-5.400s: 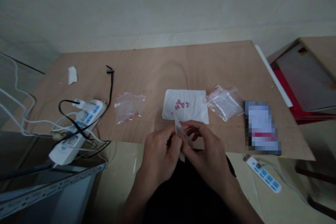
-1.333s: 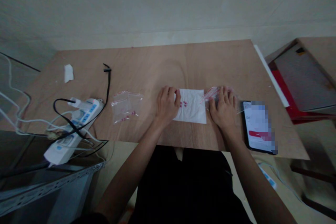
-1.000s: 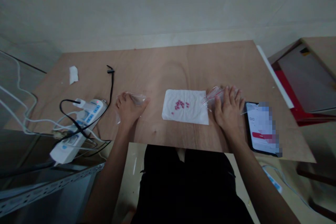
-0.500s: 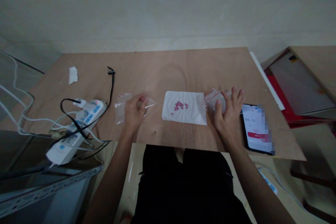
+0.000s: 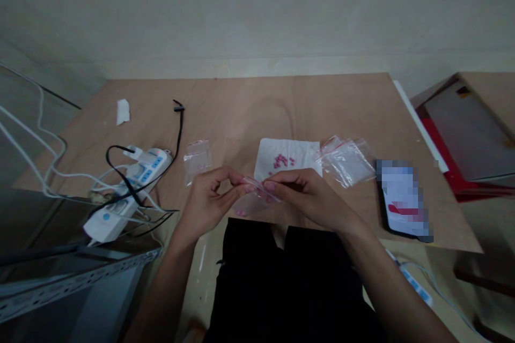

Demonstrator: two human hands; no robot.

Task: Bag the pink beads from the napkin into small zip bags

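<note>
Near the table's front edge, a small clear zip bag (image 5: 253, 203) with a pink-red seal line is stretched between my two hands. My left hand (image 5: 211, 198) pinches one end of its top with thumb and forefinger. The other end is gripped the same way by my right hand (image 5: 311, 195). A few pink specks show in or through the bag. Behind it lies a white cloth-like sheet (image 5: 295, 149), partly covered by my right hand, with several small pink pieces (image 5: 280, 161) on it. Another clear zip bag (image 5: 198, 156) rests flat beyond my left hand.
A loose pile of clear zip bags (image 5: 349, 163) lies right of the sheet, and a phone (image 5: 404, 206) lies beyond it. At left, a white power strip (image 5: 107, 222) with tangled cables overhangs the edge. A white paper scrap (image 5: 123, 112) and black cable (image 5: 179, 128) lie farther back.
My left hand has moved right with a zip bag. My right hand has left the pile of bags and come inward to grip that same bag in front of the white sheet.
</note>
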